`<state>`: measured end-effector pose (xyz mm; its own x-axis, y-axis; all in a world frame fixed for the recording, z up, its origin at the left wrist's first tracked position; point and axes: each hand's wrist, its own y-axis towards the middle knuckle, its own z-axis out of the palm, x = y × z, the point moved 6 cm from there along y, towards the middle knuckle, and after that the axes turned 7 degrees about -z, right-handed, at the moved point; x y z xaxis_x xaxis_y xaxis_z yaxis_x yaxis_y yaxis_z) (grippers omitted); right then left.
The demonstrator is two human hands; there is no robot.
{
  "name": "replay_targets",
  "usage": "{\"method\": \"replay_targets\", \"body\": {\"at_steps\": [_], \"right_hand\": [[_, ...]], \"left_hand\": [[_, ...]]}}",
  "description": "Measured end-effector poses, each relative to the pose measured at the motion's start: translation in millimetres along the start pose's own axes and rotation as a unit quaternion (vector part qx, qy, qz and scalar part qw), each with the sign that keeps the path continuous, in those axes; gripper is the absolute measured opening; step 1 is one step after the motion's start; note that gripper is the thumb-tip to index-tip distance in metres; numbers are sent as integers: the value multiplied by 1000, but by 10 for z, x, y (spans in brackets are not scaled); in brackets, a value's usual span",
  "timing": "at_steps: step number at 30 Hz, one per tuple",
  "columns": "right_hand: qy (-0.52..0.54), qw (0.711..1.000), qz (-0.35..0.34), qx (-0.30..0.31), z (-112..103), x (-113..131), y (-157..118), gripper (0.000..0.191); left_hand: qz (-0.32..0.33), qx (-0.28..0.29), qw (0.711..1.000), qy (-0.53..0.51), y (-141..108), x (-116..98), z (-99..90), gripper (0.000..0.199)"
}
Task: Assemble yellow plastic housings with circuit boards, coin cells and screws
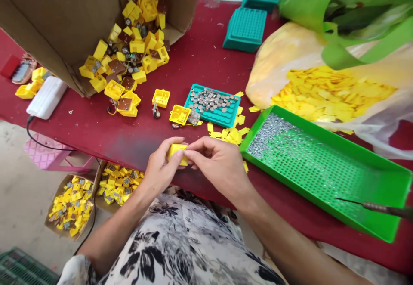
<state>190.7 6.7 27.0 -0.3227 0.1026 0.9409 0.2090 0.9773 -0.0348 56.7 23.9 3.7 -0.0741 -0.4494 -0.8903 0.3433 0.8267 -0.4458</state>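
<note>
A long table point(196, 59) with a dark red top runs across the scene, and a large cardboard box point(54, 26) lies tipped on its side at far left, spilling yellow plastic housings point(129, 61) mixed with small brown boards. At far right, a clear plastic bag point(277, 65) holds a mass of flat yellow pieces, partly under a green bag point(342, 22). At near right sits a green perforated tray point(325, 181), with silver pins packed into its far left part and a thin-tipped metal tool point(383, 208) reaching over its near right corner. Two teal trays point(254, 9) stand at the far edge, and a smaller teal tray point(213, 105) holds round metal discs. Below the table edge at left, a cardboard tray point(72, 205) on the floor carries more yellow pieces. At the table's near edge, the left hand point(159, 164) and right hand point(219, 166) hold a yellow housing point(177, 153) between them, just above the red top, with the fingers point(201, 147) of both hands closed on it from either side. A loose housing point(180, 114) lies just beyond them
</note>
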Motion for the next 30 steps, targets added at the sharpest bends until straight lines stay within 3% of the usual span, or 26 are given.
{"method": "replay_targets", "body": {"at_steps": [5,8,12,15,20,24,27,30], "right_hand": [[-102,978,-176,-34,-7,258,-15,10],[-61,988,-133,-47,-36,137,3,13],[23,998,-36,49,29,-58,4,25],[1,998,-31,61,4,-36,-32,19],[-54,997,-18,55,-51,4,-59,14],[-64,997,-12,35,-151,42,-88,13],[-85,995,-54,-27,-378,143,-289,20],[-127,963,-143,-189,-878,254,-744,20]], "left_hand": [[-44,-11,994,-102,-2,61,-33,42],[-34,-12,992,-122,-37,44,-48,43],[-35,34,994,-99,-78,10,-5,44],[-9,49,997,-56,-100,-1,17,47],[40,26,998,45,-84,37,18,39],[39,44,996,63,-45,2,145,39],[5,79,997,21,-5,-50,288,41],[-50,99,994,-25,65,-60,372,47]]}}
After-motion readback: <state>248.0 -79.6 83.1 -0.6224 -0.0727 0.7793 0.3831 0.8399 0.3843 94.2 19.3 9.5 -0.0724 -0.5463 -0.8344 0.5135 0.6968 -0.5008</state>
